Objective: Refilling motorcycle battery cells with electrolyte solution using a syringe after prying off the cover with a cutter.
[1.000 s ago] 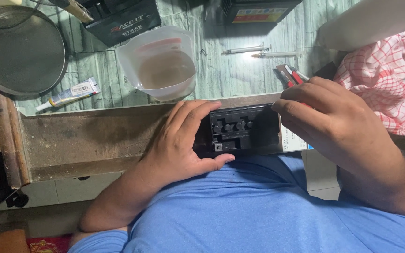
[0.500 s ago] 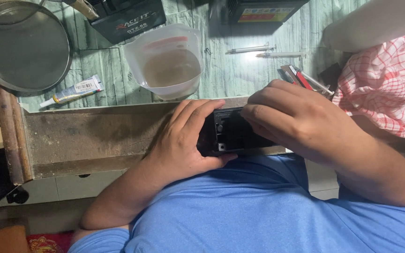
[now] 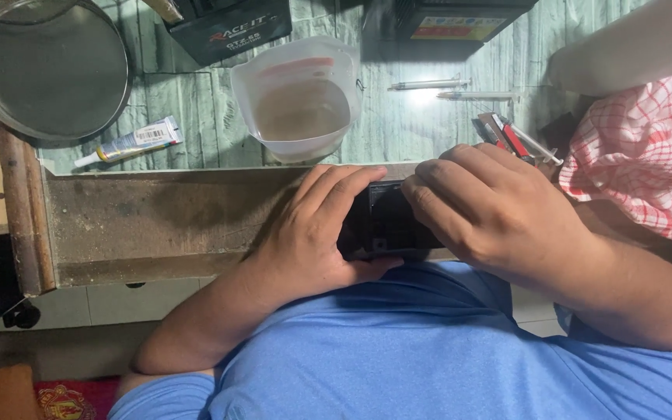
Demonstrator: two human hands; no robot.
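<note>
A small black box-shaped battery [image 3: 386, 225] rests on the front edge of the worn wooden bench [image 3: 157, 222], close against my blue shirt. My left hand [image 3: 313, 233] wraps around its left side, thumb underneath at the near edge. Over its top and right side lies my right hand [image 3: 488, 210], fingers curled down onto the upper face and hiding most of it. Only a dark strip of the battery shows between the two hands.
A translucent plastic jug [image 3: 301, 101] with brownish liquid stands just beyond the bench edge. A round metal pan [image 3: 48, 74] sits far left, a small glue tube [image 3: 130, 141] near it. Two syringes [image 3: 449, 88], red-handled pliers [image 3: 507, 136], a red-checked cloth [image 3: 639, 155] and two black batteries at the far edge.
My right hand has slid left over the battery's top, covering the terminals and caps that showed a second ago. The left hand has kept its hold.
</note>
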